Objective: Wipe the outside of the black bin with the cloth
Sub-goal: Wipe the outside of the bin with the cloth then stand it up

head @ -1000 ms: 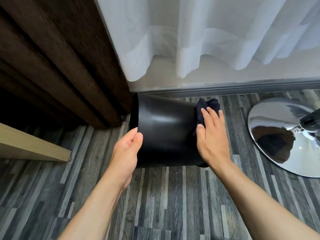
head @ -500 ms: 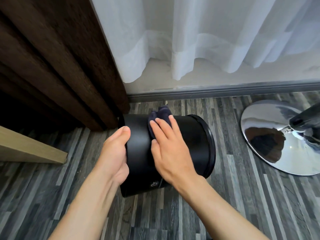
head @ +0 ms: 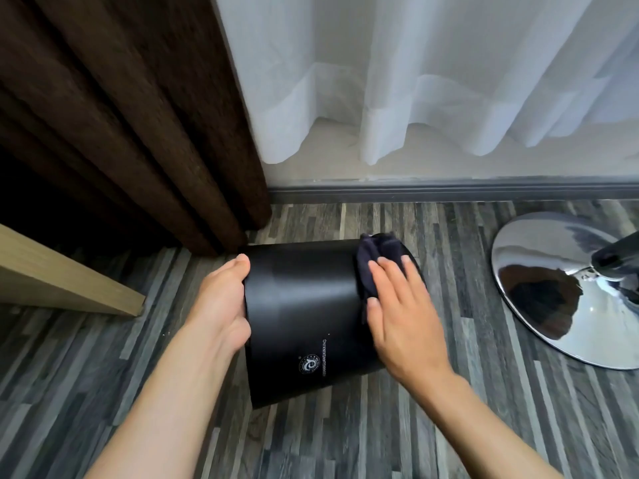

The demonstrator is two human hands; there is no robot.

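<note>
Mid-task by the look of it: wiping under way, no telling how much of the wall is already clean since no dirt or streaks show. Largest first: striped grey plank floor [head: 345, 437], dark brown curtain [head: 121, 115] upper left, sheer white curtain [head: 432, 81] across the back, chrome pedestal base [head: 567, 288] at right, well apart from the bin, pale wooden panel edge [head: 69, 288] at left. Black bin [head: 304, 305] tipped on its side in the middle of the floor, just in front of the brown curtain's hem, one end toward the left hand, other end toward the right; white logo and lettering on the near lower wall. Cannot tell which end is the open mouth. Left hand [head: 221, 305] clamped on the bin's left end, thumb on top edge, palm against the end, other fingers hidden behind it; steadying, likely. Right hand [head: 401, 319] laid flat with fingers spread over the right part of the wall, pressing the cloth down. Dark cloth [head: 373, 261] bunched under and beyond the fingertips, touching the bin's upper right edge. Wall between the two hands bare and in view; underside and far side hidden, probably still to be reached by rolling the bin.
</note>
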